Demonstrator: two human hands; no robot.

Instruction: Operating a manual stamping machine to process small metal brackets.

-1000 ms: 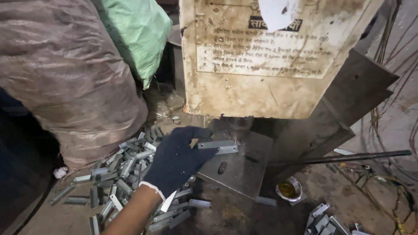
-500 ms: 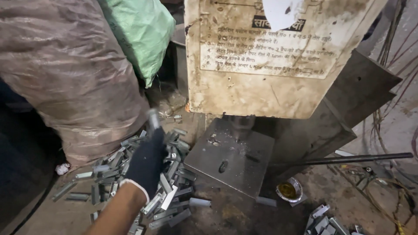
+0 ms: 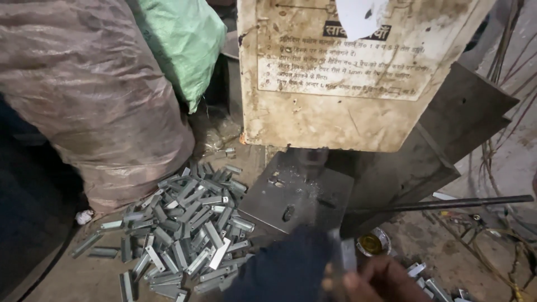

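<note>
At six o'clock, low in the view, a small grey metal strip (image 3: 345, 258) is pinched between the bare fingertips of the right hand (image 3: 386, 279) and the dark-gloved left hand (image 3: 291, 274), whose fingers are curled closed around its lower end. The strip is held upright just below the flat steel press plate (image 3: 296, 196). A heap of metal strips (image 3: 184, 235) is spread at eight o'clock, beside a plastic-wrapped sack (image 3: 89, 95). A small yellow-filled tin (image 3: 371, 244) sits just right of the strip.
</note>
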